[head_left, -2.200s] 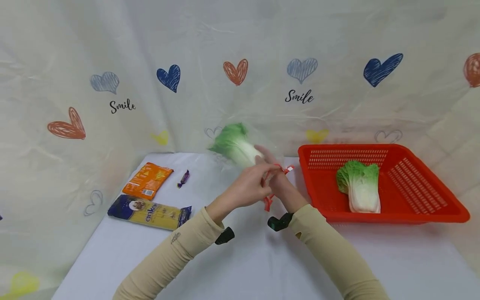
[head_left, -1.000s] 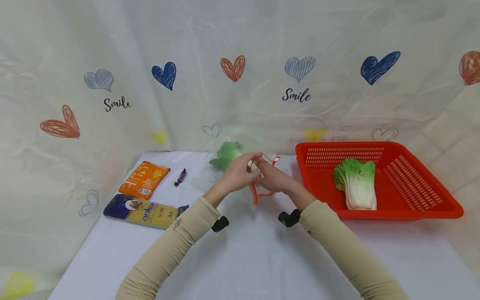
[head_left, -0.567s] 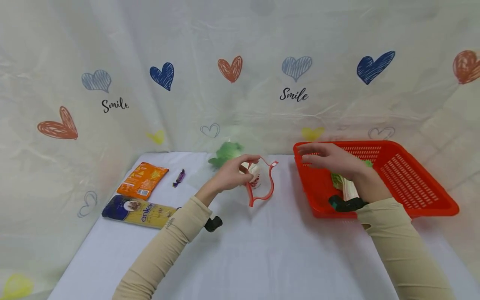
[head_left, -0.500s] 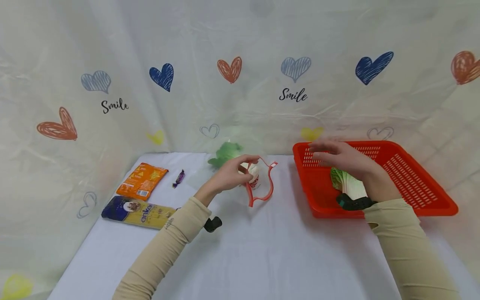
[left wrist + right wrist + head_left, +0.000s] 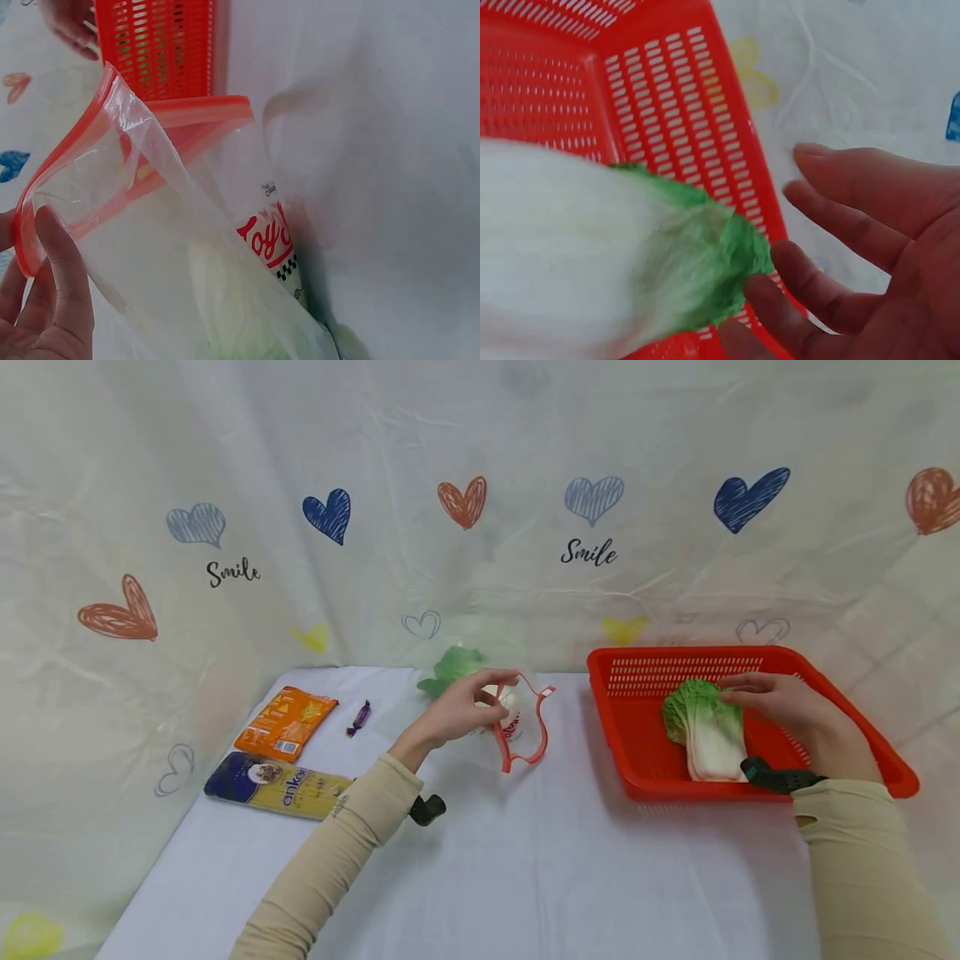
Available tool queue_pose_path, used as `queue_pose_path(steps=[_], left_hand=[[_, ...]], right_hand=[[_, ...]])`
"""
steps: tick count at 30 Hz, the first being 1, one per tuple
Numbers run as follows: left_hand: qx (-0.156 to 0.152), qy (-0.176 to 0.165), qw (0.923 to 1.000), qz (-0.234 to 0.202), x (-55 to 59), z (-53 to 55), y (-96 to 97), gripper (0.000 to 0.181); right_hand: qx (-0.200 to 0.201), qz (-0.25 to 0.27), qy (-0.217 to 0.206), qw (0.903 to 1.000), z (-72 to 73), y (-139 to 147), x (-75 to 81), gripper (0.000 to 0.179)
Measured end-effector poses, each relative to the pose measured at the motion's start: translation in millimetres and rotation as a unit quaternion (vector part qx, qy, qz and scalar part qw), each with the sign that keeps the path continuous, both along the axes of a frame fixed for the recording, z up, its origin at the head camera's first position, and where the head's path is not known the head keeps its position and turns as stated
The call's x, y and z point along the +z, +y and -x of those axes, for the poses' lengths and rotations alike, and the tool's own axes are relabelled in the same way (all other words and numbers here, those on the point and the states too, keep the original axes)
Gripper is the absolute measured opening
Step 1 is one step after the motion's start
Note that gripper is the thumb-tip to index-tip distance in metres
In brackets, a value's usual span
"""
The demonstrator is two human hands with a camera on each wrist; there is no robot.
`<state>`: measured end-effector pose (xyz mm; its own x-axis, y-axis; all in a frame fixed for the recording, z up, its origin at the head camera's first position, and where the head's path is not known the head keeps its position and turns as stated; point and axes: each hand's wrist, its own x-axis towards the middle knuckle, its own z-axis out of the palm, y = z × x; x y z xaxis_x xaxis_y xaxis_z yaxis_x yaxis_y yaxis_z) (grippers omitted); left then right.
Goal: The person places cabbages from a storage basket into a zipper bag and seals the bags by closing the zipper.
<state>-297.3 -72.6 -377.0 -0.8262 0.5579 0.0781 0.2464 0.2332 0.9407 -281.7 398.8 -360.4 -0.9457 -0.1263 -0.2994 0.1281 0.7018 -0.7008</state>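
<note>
With thumb and fingers, my left hand (image 5: 465,706) pinches the red rim of a clear zip bag (image 5: 139,202), whose mouth stands apart. A Chinese cabbage (image 5: 453,668) lies inside the bag, its leafy end away from me. Red "Toy" lettering shows on the plastic in the left wrist view. My right hand (image 5: 791,706) is over the red basket, with fingers spread beside the leafy end of a second Chinese cabbage (image 5: 716,743). In the right wrist view its fingertips (image 5: 761,289) are close to the leaves; whether they touch, I cannot tell.
The red plastic basket (image 5: 637,693) stands at the right of the white-covered table (image 5: 525,877). On the left lie an orange packet (image 5: 287,722), a small purple-wrapped candy (image 5: 360,717) and a pack of pasta (image 5: 300,785). A curtain with hearts hangs behind.
My right hand has left the bag and moved right to the cabbage in the basket. The bagged cabbage has come down to the table. My left hand keeps hold of the bag's rim.
</note>
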Motion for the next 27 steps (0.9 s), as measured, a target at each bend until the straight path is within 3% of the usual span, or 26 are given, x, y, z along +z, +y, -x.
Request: queue_pose_path(steps=[6,15,27], left_hand=[[0.003,0.002,1.0,0.003,-0.9,1.6,0.7,0.055],[0.003,0.003,1.0,0.008,-1.2,2.4,0.6,0.054],[-0.001,0.013,0.9998,0.016,1.4,1.1,2.1,0.054]], right_hand=[[0.05,-0.017,-0.028,0.9982,-1.2,10.4,-12.9,0.064],[0.074,0.011,-0.05,0.9959,2.8,14.5,-20.0,0.064],[0.093,-0.007,-0.062,0.9937,8.3,16.9,-29.2,0.064]])
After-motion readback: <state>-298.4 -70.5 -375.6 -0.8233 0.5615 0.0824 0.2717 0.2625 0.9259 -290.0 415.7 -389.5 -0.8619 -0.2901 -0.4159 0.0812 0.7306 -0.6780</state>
